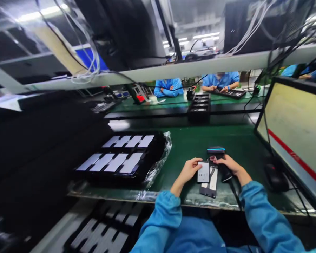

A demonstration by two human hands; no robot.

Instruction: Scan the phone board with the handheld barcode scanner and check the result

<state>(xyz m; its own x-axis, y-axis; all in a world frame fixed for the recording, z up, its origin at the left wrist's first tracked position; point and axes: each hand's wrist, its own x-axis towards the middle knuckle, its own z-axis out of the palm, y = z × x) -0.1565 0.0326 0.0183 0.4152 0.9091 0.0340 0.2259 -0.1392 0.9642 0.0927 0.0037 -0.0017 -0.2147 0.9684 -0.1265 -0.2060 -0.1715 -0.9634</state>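
My left hand [190, 171] pinches a flat phone battery [203, 172] with a pale label by its upper left corner. The battery is over an opened phone [212, 181], hiding part of it; the phone lies tilted on the bench. Reaching in from the right, my right hand [230, 164] crosses the black barcode scanner [225, 173], which has a lit blue strip at its head. Its fingers are closed near a small pinkish piece [212, 159] at the phone's far end. Whether they grip that piece or the scanner is unclear.
To the left, a black tray [144, 158] carries several pale flat packs, with clear plastic film [158, 165] alongside. A monitor [295, 137] and mouse [276, 175] are at the right. A shelf [152, 75] spans above. Two co-workers in blue [168, 87] sit opposite.
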